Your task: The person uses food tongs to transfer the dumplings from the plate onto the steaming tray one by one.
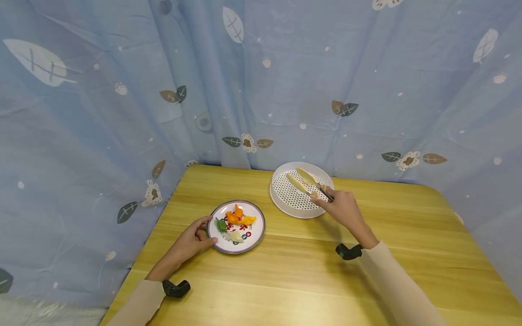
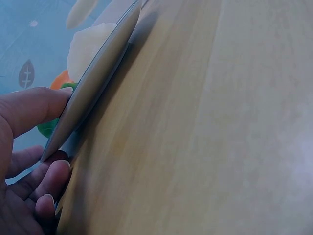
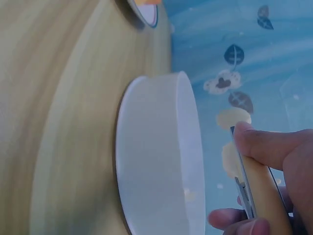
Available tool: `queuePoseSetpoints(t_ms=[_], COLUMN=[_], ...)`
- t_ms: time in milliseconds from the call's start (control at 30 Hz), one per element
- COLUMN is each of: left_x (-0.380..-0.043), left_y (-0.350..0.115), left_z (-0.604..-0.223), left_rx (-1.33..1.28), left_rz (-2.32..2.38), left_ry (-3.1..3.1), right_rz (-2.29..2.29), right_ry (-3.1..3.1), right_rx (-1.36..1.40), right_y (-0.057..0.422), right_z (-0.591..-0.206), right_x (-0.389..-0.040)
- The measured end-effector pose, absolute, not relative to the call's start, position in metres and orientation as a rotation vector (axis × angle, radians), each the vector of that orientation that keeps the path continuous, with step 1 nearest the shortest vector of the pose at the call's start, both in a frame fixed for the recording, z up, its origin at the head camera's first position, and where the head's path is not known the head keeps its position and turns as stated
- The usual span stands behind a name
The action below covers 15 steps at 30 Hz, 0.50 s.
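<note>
My left hand (image 1: 189, 242) grips the left edge of a round plate (image 1: 258, 233) with a dark rim. In the left wrist view the thumb (image 2: 39, 107) presses on its upper side, with the other fingers at and below the rim. Several small pieces lie on the plate: orange-yellow ones (image 1: 234, 218), a green one (image 1: 221, 225) and a white one (image 1: 235, 236). My right hand (image 1: 344, 206) holds a pair of tongs (image 3: 266, 196) with pale, rounded ends, parted from each other. Those ends reach over a round white strainer basket (image 1: 281, 204) with a perforated bottom.
A wooden table (image 1: 269, 280) carries the plate and the basket. Behind and to the left hangs a blue curtain (image 1: 285, 81) with leaf and flower prints, close to the table's back edge. The basket stands near that edge, right of the plate.
</note>
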State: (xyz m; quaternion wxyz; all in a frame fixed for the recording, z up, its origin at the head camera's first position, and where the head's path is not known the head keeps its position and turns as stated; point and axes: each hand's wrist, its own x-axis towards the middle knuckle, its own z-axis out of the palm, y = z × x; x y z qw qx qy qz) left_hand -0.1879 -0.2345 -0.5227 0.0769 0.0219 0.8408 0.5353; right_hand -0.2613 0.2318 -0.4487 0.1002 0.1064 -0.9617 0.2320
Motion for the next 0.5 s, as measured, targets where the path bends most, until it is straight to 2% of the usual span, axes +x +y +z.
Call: queuePoseSetpoints(t_ms=[500], left_x=[-0.188], left_y=[-0.235], left_z=[-0.523], left_rx=[0.039], left_rz=[1.581], left_ry=[2.521], right_rz=[0.725], right_ry=[-2.82], right_rx=[0.463], right_y=[0.21], right_z=[-0.458], right_x=[-0.243])
